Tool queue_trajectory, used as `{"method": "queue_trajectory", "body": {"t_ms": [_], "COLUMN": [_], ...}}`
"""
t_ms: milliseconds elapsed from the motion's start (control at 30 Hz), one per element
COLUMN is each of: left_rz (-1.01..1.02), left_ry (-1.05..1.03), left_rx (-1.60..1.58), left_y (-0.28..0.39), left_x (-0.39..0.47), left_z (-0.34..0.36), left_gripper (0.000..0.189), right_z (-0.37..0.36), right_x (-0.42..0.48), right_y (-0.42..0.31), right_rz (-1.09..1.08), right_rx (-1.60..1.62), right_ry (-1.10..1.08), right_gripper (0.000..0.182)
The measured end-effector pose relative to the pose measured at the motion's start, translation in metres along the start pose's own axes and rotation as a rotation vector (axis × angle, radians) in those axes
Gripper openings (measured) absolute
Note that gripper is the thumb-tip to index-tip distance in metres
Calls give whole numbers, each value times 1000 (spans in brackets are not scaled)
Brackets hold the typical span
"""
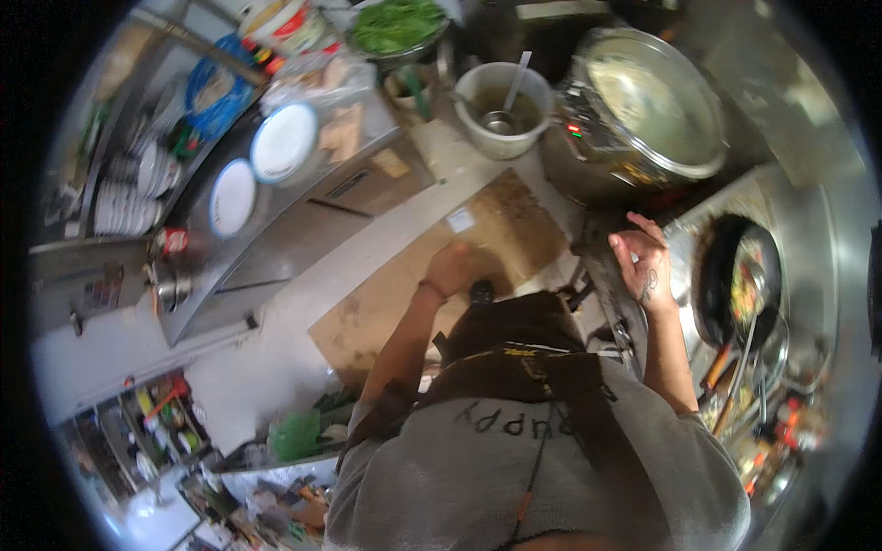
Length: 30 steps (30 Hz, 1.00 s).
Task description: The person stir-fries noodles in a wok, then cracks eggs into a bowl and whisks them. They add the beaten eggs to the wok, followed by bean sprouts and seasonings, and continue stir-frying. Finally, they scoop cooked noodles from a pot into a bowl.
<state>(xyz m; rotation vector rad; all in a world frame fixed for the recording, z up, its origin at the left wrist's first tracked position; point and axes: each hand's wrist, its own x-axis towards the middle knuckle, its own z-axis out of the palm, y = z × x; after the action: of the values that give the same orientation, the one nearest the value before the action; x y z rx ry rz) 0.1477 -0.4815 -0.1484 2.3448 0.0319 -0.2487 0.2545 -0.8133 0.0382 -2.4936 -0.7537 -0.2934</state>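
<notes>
My left hand (pixel 453 267) hangs in front of the dark apron, over the brown mat on the floor. It is blurred, and its fingers cannot be made out. My right hand (pixel 644 258) is raised beside the stove edge, thumb and fingers apart, with nothing seen in it. To its right a black wok (pixel 705 282) holds chopped, colourful food. A metal ladle (pixel 756 281) rests in that food, its long handle pointing back towards me. Ahead of my right hand stands a large round pot with a clear lid (pixel 710 131), with pale contents visible through it.
A white bucket (pixel 468 124) with a ladle inside stands ahead. Two blue-rimmed plates (pixel 284 142) lie on the steel counter (pixel 275 220) at left, near stacked bowls (pixel 124 206). Leafy greens (pixel 396 26) fill a container at the top. Seasoning containers (pixel 792 427) crowd the lower right.
</notes>
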Motion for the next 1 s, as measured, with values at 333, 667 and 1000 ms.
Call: {"method": "queue_trajectory", "body": {"t_ms": [333, 667, 1000], "left_rz": [-144, -483, -881], "left_ry": [51, 564, 1062], "left_rx": [-87, -81, 638], "left_y": [-60, -80, -285], "left_x": [202, 258, 41], "left_z": [-101, -297, -503], "left_gripper": [36, 42, 74], "right_z": [232, 438, 483], "right_x": [227, 361, 435], "right_y": [64, 153, 159], "right_rz": [476, 545, 686], "right_rx": [544, 1360, 807], "right_ry": [-502, -745, -659], "right_gripper": [43, 55, 25]}}
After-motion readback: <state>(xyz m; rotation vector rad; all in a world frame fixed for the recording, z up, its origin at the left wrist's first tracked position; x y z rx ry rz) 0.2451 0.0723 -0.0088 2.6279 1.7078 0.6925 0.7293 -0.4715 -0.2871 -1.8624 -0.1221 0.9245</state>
